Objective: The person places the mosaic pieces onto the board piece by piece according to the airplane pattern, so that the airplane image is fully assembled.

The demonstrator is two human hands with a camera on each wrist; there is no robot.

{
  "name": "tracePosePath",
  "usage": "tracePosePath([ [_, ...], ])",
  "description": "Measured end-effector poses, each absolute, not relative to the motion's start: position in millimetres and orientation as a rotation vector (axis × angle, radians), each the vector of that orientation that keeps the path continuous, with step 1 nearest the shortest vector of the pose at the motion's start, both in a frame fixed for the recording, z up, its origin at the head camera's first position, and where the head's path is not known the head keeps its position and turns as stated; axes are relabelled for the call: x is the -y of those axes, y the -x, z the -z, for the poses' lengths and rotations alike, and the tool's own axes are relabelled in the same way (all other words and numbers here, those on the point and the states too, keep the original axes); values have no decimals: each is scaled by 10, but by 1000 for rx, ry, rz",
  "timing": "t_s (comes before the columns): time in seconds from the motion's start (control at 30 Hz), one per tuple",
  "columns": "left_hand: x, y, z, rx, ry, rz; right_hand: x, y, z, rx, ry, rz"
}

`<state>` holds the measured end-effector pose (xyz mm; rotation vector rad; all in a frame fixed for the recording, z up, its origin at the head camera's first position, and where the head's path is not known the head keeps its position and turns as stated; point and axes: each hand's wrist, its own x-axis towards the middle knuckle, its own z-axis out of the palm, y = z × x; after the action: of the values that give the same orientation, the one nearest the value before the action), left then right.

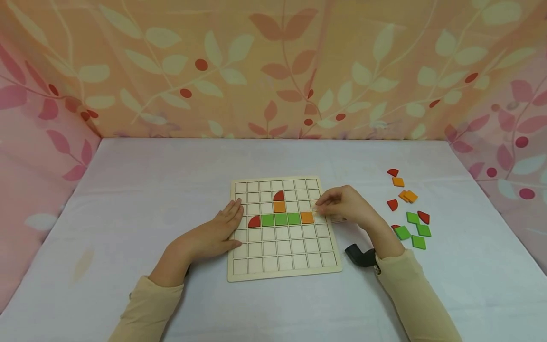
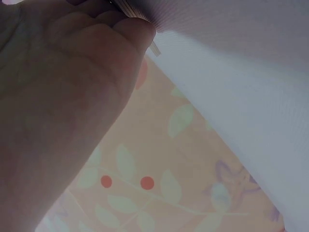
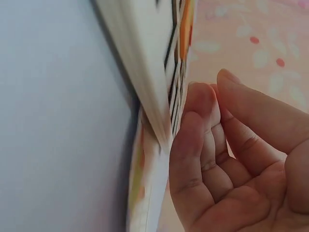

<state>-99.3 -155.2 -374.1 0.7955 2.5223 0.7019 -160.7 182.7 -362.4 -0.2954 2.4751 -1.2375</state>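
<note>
A pale wooden grid board (image 1: 285,261) lies on the table. In its cells, a red quarter-circle tile (image 1: 279,195) stands above an orange square tile (image 1: 279,207). Below them runs a row: a red quarter-circle tile (image 1: 254,222), three green square tiles (image 1: 280,219) and an orange square tile (image 1: 307,217). My left hand (image 1: 215,235) rests on the board's left edge, fingers extended. Over the right edge hovers my right hand (image 1: 346,207), close to the row's orange tile. Its fingers are loosely bent, and no tile shows between them in the right wrist view (image 3: 231,150).
Loose tiles are scattered to the right: green squares (image 1: 419,242), orange squares (image 1: 410,196) and red quarter-circles (image 1: 392,204). A black wrist mount (image 1: 361,256) sticks out from the right wrist. Patterned cloth (image 1: 273,71) walls the table's back and sides.
</note>
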Motion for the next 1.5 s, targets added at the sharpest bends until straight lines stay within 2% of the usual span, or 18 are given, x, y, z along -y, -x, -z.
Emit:
tracePosePath([
  [0.73,1572,997,3752,-2526,-784,-697,-2649,1705,3381,-2565,129,1306],
  [1.5,1588,1016,3791,-2529,-794,-721,-3403,1672,3454,-2593,-175,1488],
])
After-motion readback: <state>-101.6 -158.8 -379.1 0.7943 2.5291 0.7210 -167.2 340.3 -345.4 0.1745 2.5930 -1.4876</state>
